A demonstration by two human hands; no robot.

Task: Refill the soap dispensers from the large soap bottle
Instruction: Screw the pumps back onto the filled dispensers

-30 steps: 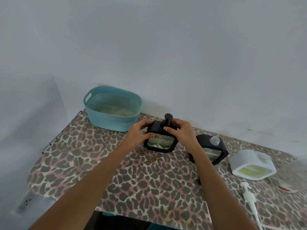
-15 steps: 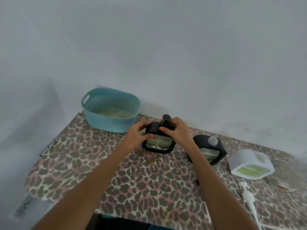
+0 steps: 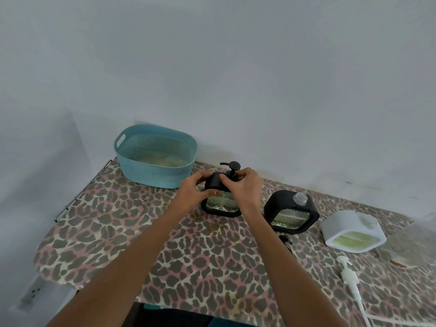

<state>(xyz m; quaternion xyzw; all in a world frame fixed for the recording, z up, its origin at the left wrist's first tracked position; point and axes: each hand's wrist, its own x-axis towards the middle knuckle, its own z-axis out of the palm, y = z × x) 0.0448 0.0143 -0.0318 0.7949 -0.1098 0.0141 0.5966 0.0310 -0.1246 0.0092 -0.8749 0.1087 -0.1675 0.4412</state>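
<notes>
A black soap dispenser (image 3: 221, 204) with a glass front stands on the leopard-print table (image 3: 179, 251). My left hand (image 3: 192, 193) grips its left shoulder. My right hand (image 3: 243, 187) wraps around the black pump head (image 3: 232, 167) at its neck. To the right stands a second black dispenser (image 3: 291, 214) with an open clear threaded neck and no pump. Further right is a white dispenser (image 3: 352, 231) holding pale green soap, also without a pump. A white pump (image 3: 349, 276) lies on the table at the right.
A teal perforated basket (image 3: 155, 159) sits at the back left against the wall. A small black pump part (image 3: 285, 240) lies in front of the second dispenser. A clear plastic item (image 3: 415, 241) is at the far right edge. A wire rail (image 3: 80, 192) lines the table's left side.
The pump head's spout has turned and now points left. Both hands have stayed on the dispenser, and my right fingers have shifted around the pump's neck.
</notes>
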